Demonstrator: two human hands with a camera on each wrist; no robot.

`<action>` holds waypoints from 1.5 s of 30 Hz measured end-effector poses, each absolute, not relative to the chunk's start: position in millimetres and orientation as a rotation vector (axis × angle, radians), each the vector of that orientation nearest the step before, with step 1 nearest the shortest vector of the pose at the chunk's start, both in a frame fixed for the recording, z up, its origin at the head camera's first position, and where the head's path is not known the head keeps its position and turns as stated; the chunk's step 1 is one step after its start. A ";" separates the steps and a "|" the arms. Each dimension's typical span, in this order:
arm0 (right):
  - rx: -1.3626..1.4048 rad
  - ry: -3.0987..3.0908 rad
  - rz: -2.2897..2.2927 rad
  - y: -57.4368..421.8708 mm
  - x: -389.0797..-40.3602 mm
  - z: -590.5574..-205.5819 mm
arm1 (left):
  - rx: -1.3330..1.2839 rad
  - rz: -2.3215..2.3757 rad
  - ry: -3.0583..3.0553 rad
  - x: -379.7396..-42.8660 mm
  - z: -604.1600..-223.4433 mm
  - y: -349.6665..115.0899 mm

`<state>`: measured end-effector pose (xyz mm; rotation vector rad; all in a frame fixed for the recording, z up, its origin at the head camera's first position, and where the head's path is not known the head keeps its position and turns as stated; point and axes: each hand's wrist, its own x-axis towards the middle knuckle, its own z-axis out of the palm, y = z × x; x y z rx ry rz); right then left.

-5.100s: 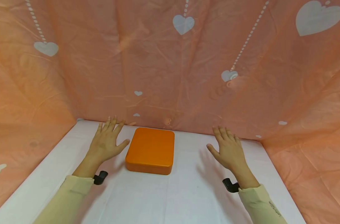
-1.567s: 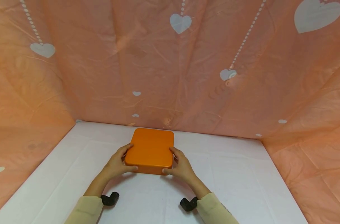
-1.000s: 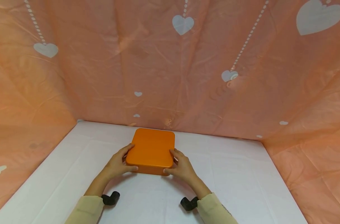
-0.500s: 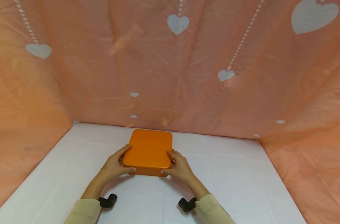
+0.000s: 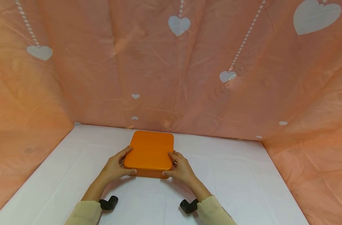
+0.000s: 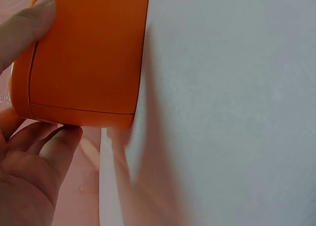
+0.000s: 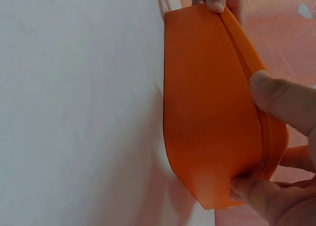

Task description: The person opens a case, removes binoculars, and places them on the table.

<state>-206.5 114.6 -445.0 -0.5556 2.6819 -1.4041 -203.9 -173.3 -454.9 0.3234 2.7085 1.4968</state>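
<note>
An orange rectangular box with rounded corners stands on the white table, its flat orange lid on top. My left hand grips the box's near left corner, thumb on the front and fingers along the left side. At the near right corner my right hand holds it the same way. In the left wrist view the left thumb lies across the lid seam. The right wrist view shows the right thumb at the lid's edge, with a narrow dark gap under the lid. The box's inside is hidden.
The white tabletop stretches to both sides of the box. A pinkish-orange curtain printed with white hearts hangs behind and along both sides. Black wrist mounts sit at both sleeve cuffs.
Both hands have come in from spread, apart from the box, to grip its near corners. Over the last second the hands barely move, and a thin seam now shows under the lid's front edge.
</note>
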 end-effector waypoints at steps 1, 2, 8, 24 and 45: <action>-0.555 2.680 -1.409 114.7 -206.4 -445.0 | 0.324 1.500 2.709 -203.9 -454.8 -173.2; -0.555 2.680 -1.408 114.7 -206.3 -445.1 | 0.326 1.501 2.708 -203.9 -454.7 -173.1; -0.557 2.678 -1.406 114.8 -205.9 -443.8 | 0.322 1.516 2.702 -203.2 -454.1 -172.3; -0.559 2.666 -1.410 113.9 -205.4 -443.5 | 0.321 1.539 2.682 -203.5 -453.8 -172.4; -0.595 2.710 -1.365 114.1 -204.4 -443.2 | 0.315 1.552 2.640 -203.8 -451.7 -172.5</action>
